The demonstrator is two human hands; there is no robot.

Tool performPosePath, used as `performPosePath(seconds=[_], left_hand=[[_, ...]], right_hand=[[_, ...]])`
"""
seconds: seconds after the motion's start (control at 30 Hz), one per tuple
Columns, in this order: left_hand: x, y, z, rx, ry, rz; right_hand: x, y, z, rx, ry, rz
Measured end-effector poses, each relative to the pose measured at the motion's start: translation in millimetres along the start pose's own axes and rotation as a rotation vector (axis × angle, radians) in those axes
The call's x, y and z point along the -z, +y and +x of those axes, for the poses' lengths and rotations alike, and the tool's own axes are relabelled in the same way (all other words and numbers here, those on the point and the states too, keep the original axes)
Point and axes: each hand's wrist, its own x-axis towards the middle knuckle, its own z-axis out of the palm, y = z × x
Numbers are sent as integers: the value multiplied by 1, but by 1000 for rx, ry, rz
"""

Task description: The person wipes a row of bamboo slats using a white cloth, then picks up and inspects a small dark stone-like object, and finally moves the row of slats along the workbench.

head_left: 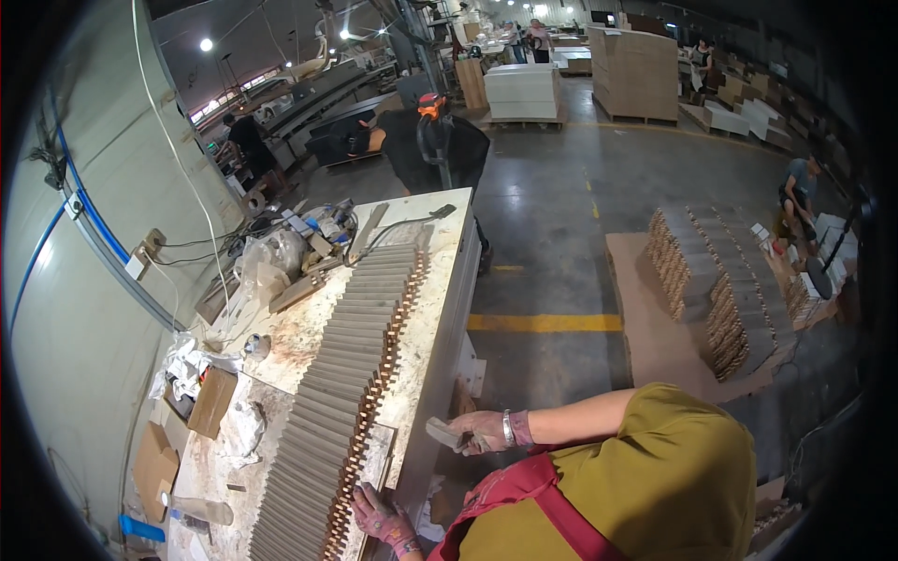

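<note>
- A long row of thin grey panels (351, 374) is stood on edge along the speckled workbench (435, 309), packed tight, with the brown edges all facing the bench's right side.
- The left hand (382, 517), in a worn pinkish glove, is laid against the near end of that row at the brown edges. Fingers look spread on it, but whether anything is actually gripped can't be told from here.
- The right hand (482, 432) is closed around a small pale block (440, 433), held just off the bench's side wall, apart from the row.
- Step in hand, as far as it can be judged: the row is being steadied at its near end while the block is brought up for the exposed edges.
- What's probably needed next: the block gets lifted to bench-top height and set flat on the brown edges, with the row kept braced so the panels aren't tipped.
- Clutter (cables, rags, cardboard scraps (211, 400)) is piled on the bench's left side, well clear of the row.
- More panel stacks (720, 290) are laid out on the floor to the right.
</note>
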Motion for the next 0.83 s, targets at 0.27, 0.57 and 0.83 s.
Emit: performPosePath(seconds=[0.27, 0.57, 0.83], left_hand=[[5, 2, -1, 2, -37, -17], [19, 9, 0, -66, 3, 9], [-41, -63, -59, -258, -148, -531]], right_hand=[[-18, 4, -5, -13, 36, -1], [-21, 11, -5, -48, -35, -34], [-7, 8, -18, -7, 18, 53]])
